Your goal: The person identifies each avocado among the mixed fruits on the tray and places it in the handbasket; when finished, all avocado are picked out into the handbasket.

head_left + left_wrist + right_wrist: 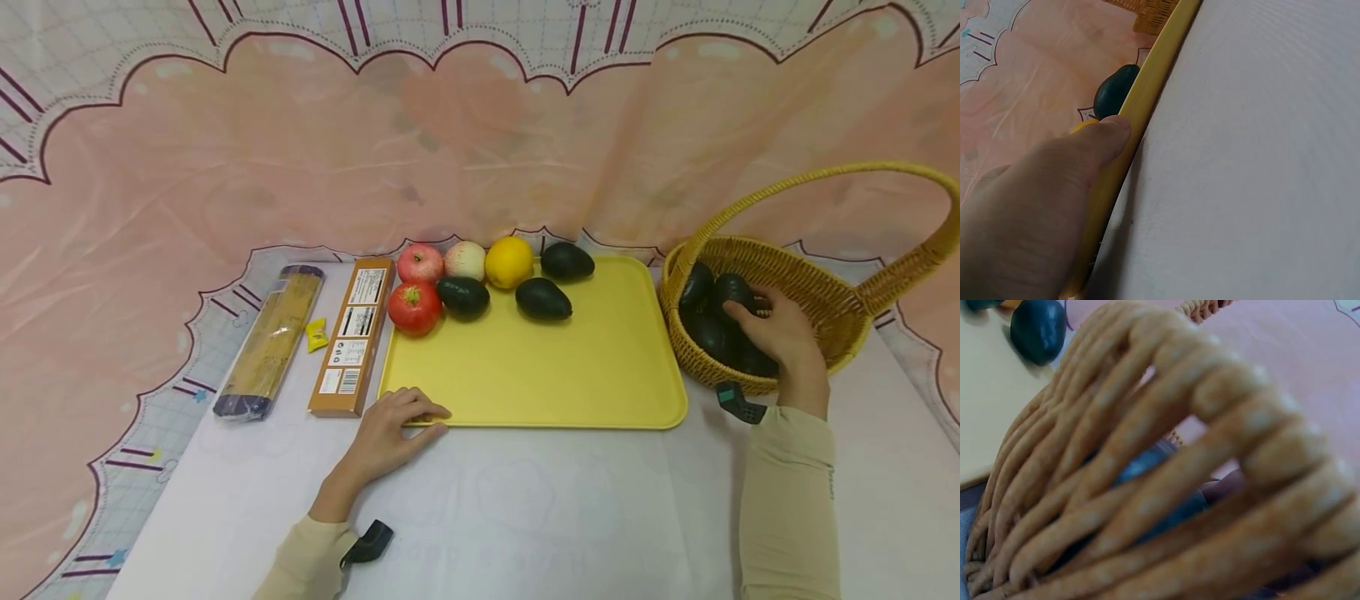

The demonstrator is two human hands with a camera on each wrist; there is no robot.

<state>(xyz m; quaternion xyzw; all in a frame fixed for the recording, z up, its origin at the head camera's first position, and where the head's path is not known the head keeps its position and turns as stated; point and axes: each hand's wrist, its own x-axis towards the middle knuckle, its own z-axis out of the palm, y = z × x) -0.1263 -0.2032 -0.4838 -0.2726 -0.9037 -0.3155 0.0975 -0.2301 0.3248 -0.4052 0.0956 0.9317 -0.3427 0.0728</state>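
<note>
Left hand (393, 423) rests relaxed on tray (577, 375); right hand (782, 329) grips avocado (732, 289) inside basket (828, 292).

I have the person's right hand (783, 329) inside the wicker basket (783, 258) on my head feed, fingers and thumb around a dark avocado (731, 292), with other dark fruits (708, 333) beside it. The left hand (393, 429) rests on the near edge of the yellow tray (585, 375), by its left corner. Toward the tray's far side I count a pink apple (420, 263), a pale round fruit (466, 259), a yellow fruit (509, 262), a red fruit (414, 307) and three tray avocados (543, 300). Left of them, on the white surface (525, 508), I make out a brown box (356, 342), a small yellow packet (317, 334) and a clear-wrapped bundle (273, 342).
</note>
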